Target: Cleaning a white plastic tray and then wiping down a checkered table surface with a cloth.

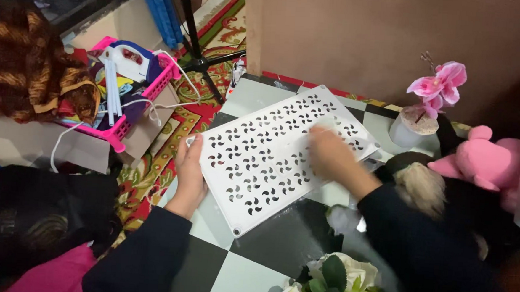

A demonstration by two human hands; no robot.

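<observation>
A black-and-white checkered table (254, 264) fills the lower centre of the frame. On it, at centre, lies a white perforated panel (271, 158), tilted diagonally. Your left hand (190, 175) grips the panel's left edge, fingers curled around it. Your right hand (328, 152), blurred, rests flat on the panel's right half. A pink basket (127, 124) sits upper left.

Pink basket (121, 127) (iron inside) — pink orchid pot (412, 127), pink plush toy (487, 161), white flowers (333, 283)

Checkered table (247, 275) — white perforated panel (271, 152), flower pot (412, 127) on it.
</observation>
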